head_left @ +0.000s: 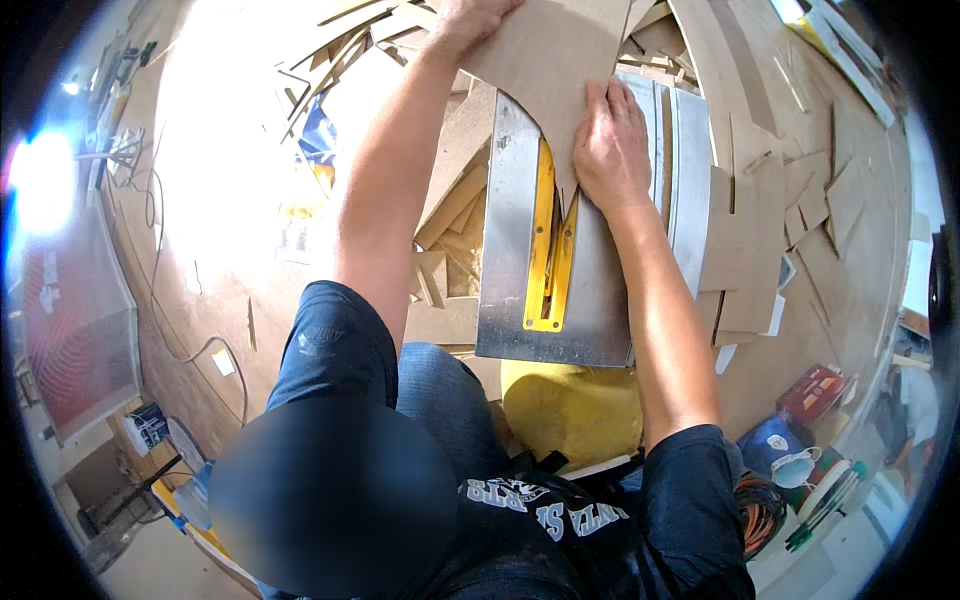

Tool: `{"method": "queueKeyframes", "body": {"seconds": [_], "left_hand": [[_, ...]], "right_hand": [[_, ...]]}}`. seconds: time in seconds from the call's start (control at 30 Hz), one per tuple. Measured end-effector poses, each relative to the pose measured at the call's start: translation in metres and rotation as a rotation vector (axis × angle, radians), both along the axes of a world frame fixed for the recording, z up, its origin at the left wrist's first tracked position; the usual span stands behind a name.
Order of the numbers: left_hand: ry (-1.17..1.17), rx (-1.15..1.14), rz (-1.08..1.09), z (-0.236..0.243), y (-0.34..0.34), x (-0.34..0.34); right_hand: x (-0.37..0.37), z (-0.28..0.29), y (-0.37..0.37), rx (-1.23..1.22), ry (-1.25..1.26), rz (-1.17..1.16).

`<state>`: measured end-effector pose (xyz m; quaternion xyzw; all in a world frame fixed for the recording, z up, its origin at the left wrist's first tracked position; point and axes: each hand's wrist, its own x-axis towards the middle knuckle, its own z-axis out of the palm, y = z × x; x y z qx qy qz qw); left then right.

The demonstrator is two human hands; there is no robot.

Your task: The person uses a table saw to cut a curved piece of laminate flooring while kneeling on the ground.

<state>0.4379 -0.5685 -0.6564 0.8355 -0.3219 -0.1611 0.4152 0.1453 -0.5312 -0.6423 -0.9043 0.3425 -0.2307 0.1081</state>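
Both my hands are on a thin plywood board [545, 50] with a curved left edge and a tapering near end. My left hand [478, 22], partly cut off by the top of the picture, is closed on the board's far left side. On the board's right edge, nearer to me, my right hand [612, 145] grips with its fingers close together. The board's narrow end lies over a grey metal saw table [505, 300], at a yellow slotted insert [545, 300]. The blade cannot be made out clearly.
A metal rail [688, 190] runs right of my right hand. Wood offcuts [460, 215] lie heaped left of the metal table, with more plywood pieces [745, 230] at right. Below stands something yellow [570, 405]. A cable [165, 320] trails at left; a red box [812, 393] sits at lower right.
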Motion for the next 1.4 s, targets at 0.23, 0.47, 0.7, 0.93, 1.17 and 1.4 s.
{"method": "queueKeyframes", "body": {"seconds": [0.23, 0.47, 0.7, 0.93, 1.17, 1.4], "left_hand": [[0.106, 0.025, -0.216, 0.025, 0.015, -0.011], [0.044, -0.015, -0.139, 0.018, 0.015, -0.011], [0.069, -0.02, -0.174, 0.027, 0.012, -0.021], [0.082, -0.129, -0.103, 0.012, 0.016, -0.02], [0.118, 0.071, -0.172, 0.04, 0.023, -0.032], [0.164, -0.019, -0.109, 0.023, 0.017, -0.036]], "right_hand": [[-0.007, -0.004, 0.002, -0.004, -0.002, -0.006], [-0.007, 0.001, 0.003, -0.012, -0.017, 0.008], [-0.013, -0.001, -0.001, -0.016, -0.022, 0.013], [-0.012, -0.002, -0.006, 0.012, -0.009, 0.04], [-0.014, -0.002, -0.002, 0.019, 0.061, 0.011], [-0.016, 0.001, 0.003, 0.028, 0.067, -0.025]]}}
